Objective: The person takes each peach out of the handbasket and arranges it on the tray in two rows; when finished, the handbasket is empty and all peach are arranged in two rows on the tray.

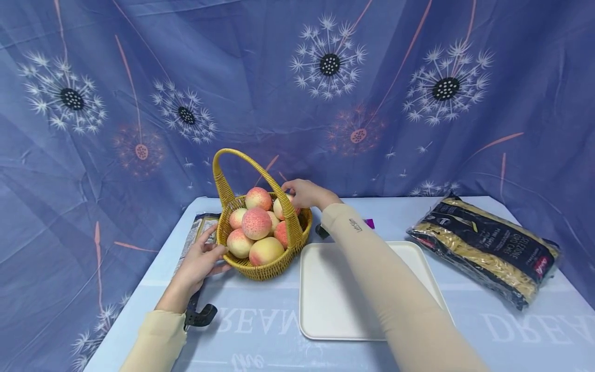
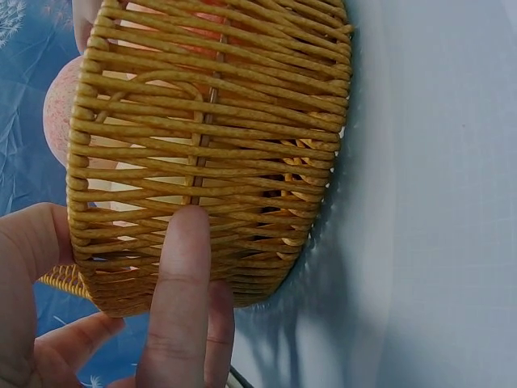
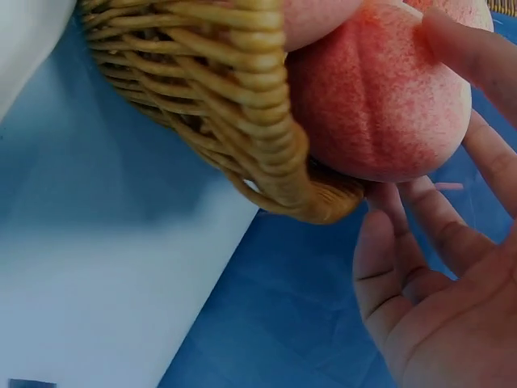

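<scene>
A yellow woven basket point(image 1: 262, 271) with a tall arched handle holds several peaches point(image 1: 256, 223) in the head view. My left hand point(image 1: 197, 263) is at its near left side. In the left wrist view, one straight finger point(image 2: 184, 275) presses the outer weave, and the thumb meets the rim. My right hand point(image 1: 307, 194) reaches over the basket's back right rim. In the right wrist view, that hand grips a red peach point(image 3: 380, 97) at the rim, with fingertips on its upper part and others beneath it. The handle partly hides this peach in the head view.
Right of the basket lies a white rectangular tray point(image 1: 339, 310), partly covered by my right forearm. A bag of pasta point(image 1: 488, 248) sits farther right. Behind my left hand is a dark-edged package point(image 1: 190, 240). Small black and purple items point(image 1: 369, 223) lie near my right sleeve.
</scene>
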`<state>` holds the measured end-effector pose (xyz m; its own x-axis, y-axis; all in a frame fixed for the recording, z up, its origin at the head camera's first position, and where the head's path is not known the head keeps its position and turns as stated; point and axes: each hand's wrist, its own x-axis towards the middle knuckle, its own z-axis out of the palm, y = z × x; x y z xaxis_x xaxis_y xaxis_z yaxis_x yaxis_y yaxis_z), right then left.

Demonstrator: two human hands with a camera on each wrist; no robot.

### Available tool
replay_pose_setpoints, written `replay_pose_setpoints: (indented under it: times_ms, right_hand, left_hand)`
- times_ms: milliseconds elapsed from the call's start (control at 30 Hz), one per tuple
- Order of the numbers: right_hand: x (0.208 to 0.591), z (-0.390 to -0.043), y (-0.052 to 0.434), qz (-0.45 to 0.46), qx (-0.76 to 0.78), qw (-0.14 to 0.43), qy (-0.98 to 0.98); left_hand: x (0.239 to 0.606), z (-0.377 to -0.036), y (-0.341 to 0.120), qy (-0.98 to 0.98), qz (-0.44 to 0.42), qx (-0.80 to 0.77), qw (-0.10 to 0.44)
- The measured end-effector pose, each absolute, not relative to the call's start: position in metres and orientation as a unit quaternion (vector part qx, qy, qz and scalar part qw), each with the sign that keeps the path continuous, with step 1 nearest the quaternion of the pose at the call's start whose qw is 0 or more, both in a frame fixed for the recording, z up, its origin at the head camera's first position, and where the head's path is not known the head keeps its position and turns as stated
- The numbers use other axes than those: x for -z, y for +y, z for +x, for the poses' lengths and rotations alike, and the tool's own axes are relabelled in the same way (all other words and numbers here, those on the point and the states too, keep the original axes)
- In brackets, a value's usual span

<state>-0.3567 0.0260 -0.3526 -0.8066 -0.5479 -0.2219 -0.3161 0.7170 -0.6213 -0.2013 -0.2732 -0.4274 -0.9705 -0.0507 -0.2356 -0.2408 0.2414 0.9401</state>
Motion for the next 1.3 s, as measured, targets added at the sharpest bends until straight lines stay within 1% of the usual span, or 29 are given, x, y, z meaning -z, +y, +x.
replay_pose_setpoints:
  times_ms: [100,233,367,500,833,1033,1300]
  right_hand:
    - [0.349,-0.357,0.023,-0.237,0.267,0.202,0.912]
    - [0.348,-0.358,0.018,-0.248,0.232,0.187,0.922]
    - [0.347,-0.358,0.015,-0.245,0.229,0.190,0.923]
    - [0.344,-0.356,0.014,-0.239,0.234,0.198,0.921]
    - [0.342,-0.357,0.017,-0.268,0.245,0.205,0.909]
    - [0.342,-0.358,0.018,-0.260,0.262,0.219,0.903]
    - [0.335,-0.360,0.023,-0.268,0.262,0.214,0.902]
  left_hand:
    - [0.428,-0.202,-0.273,0.783,-0.094,-0.609,0.079]
    - [0.429,-0.203,-0.273,0.783,-0.096,-0.609,0.079]
    - [0.428,-0.204,-0.273,0.783,-0.097,-0.610,0.079]
    - [0.428,-0.203,-0.273,0.782,-0.098,-0.611,0.078]
    - [0.428,-0.203,-0.274,0.780,-0.097,-0.614,0.078]
    - [0.427,-0.201,-0.273,0.776,-0.097,-0.618,0.079]
    - [0.427,-0.201,-0.274,0.775,-0.092,-0.621,0.077]
